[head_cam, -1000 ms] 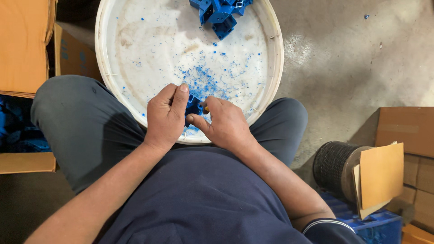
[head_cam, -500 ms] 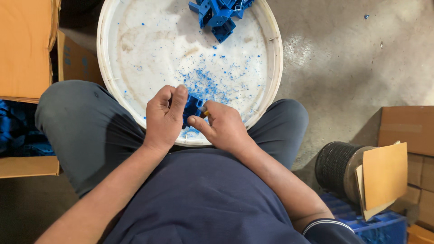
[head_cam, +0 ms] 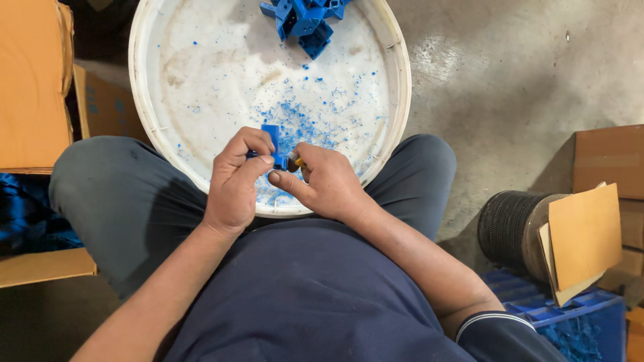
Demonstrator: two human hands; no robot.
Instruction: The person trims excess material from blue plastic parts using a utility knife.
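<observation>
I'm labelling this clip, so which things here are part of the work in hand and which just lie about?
In the work:
left hand
right hand
blue plastic piece held between them
white basin
blue shavings
pile of blue pieces

Lying about:
cardboard boxes
black roll
blue crate

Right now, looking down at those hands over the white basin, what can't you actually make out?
All in the head view:
- The small tool in the right hand: fingers cover it; only a yellowish tip shows.
- The blue plastic piece: the left hand hides its lower end.
- The pile of blue parts: cut off by the top edge.
- The blue crate: its contents are too small to tell, and it runs off the frame.
</observation>
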